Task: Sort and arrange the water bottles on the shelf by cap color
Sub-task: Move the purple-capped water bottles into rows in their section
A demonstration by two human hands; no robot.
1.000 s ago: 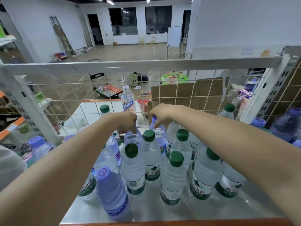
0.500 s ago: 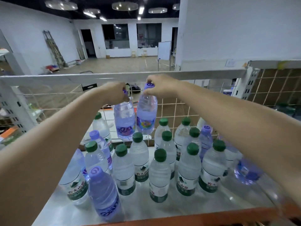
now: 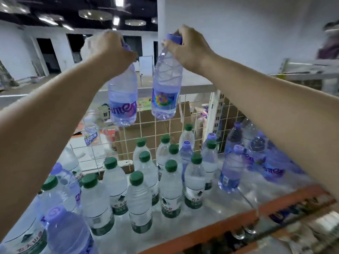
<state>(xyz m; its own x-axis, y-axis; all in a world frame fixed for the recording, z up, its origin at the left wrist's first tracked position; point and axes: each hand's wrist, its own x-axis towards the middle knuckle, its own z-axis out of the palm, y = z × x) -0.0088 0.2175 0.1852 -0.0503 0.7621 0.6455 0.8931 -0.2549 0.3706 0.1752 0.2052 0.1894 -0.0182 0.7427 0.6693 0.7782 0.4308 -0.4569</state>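
My left hand (image 3: 110,50) grips the neck of a purple-capped bottle (image 3: 122,99) that hangs high above the shelf. Beside it, my right hand (image 3: 187,46) grips the cap end of a second purple-capped bottle (image 3: 166,92). Both bottles dangle upright, well above the others. Below them, several green-capped bottles (image 3: 138,200) stand clustered in the middle of the shelf (image 3: 220,206). Purple-capped bottles (image 3: 231,171) stand and lie at the right, and more purple-capped ones (image 3: 66,233) sit at the near left among green caps.
A wire mesh back panel (image 3: 183,114) with a grey top rail closes the shelf's far side. An orange front rail (image 3: 211,230) runs along the near edge. A perforated upright (image 3: 218,110) stands at the back right. Cardboard boxes sit behind the mesh.
Both hands have lifted their purple-capped bottles out of the cluster and raised them above the top rail. The view has shifted to the right.
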